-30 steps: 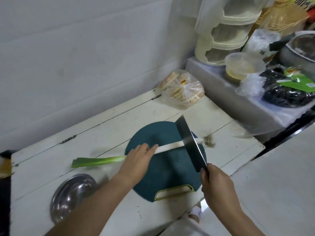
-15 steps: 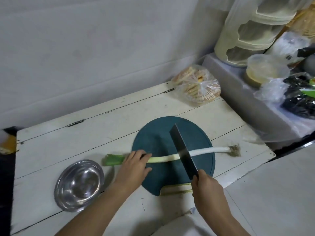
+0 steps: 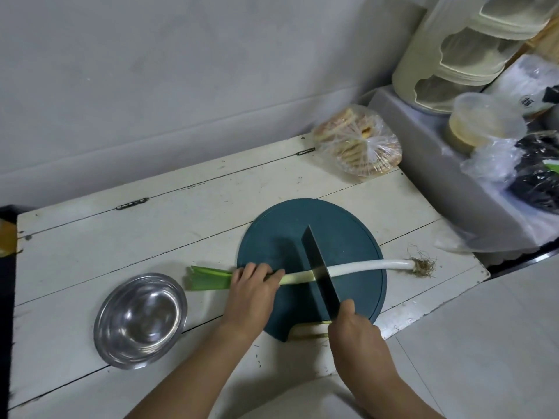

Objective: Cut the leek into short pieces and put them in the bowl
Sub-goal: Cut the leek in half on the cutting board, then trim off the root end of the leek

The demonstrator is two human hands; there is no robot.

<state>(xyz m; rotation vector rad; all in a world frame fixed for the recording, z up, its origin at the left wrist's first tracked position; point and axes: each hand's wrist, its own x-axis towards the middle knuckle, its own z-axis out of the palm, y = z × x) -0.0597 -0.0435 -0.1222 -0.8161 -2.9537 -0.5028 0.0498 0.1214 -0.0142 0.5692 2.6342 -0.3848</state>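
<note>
A long leek (image 3: 367, 266) lies across a round teal cutting board (image 3: 341, 234), green leaves to the left and rooty white end off the board's right edge. My left hand (image 3: 252, 290) presses down on the leek's pale green part at the board's left edge. My right hand (image 3: 352, 331) grips a cleaver (image 3: 320, 272) whose blade stands across the leek's middle, edge down on it. An empty steel bowl (image 3: 140, 320) sits on the white table left of the board.
A bag of biscuits (image 3: 358, 143) lies at the table's back right corner. A raised grey ledge (image 3: 438, 189) on the right carries a cream rack, a lidded tub and plastic bags. The grey wall runs behind; tiled floor lies below right.
The leek has slid rightward so its root now hangs past the board. The cleaver came down from a raised tilt onto the leek's middle. The view shifted left.
</note>
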